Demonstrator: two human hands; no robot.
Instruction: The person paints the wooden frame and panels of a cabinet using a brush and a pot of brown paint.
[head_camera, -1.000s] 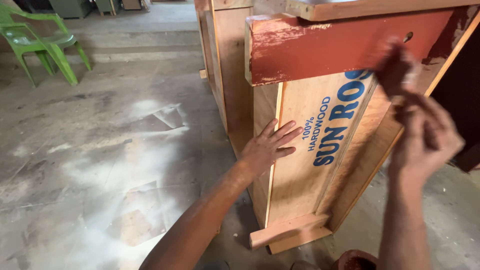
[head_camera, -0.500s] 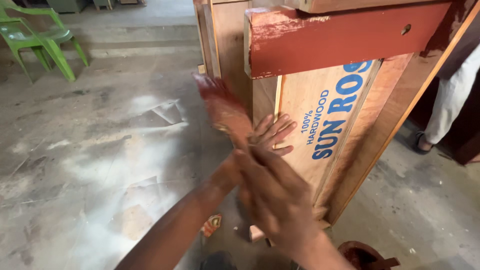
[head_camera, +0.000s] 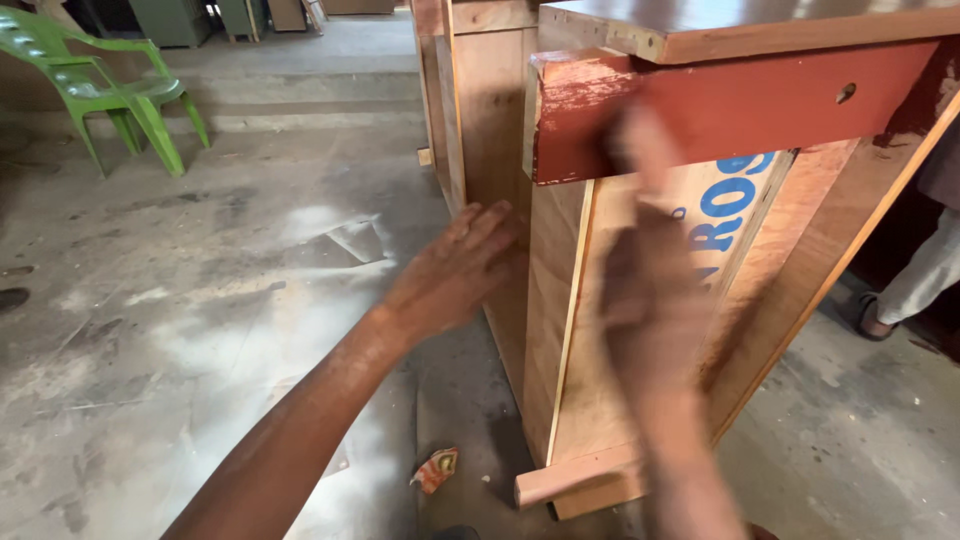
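Note:
A wooden cabinet stands on the concrete floor with a red-painted rail (head_camera: 760, 105) across its top and a plywood back panel (head_camera: 745, 200) printed in blue. My left hand (head_camera: 455, 270) rests flat, fingers spread, on the cabinet's side panel (head_camera: 545, 320) near the corner. My right hand (head_camera: 650, 290) is a blur of motion in front of the plywood, fingers pointing up toward the red rail. Whether it holds anything is hidden by the blur.
A green plastic chair (head_camera: 110, 100) stands at the far left. A crumpled wrapper (head_camera: 435, 468) lies on the dusty floor by the cabinet's foot. A loose wooden strip (head_camera: 580, 478) juts out at the bottom. Another person's leg and sandal (head_camera: 925, 280) show at the right edge.
My right hand swung from the right side down across to the left, and now sweeps up in front of the plywood. My left hand slid up the cabinet's corner.

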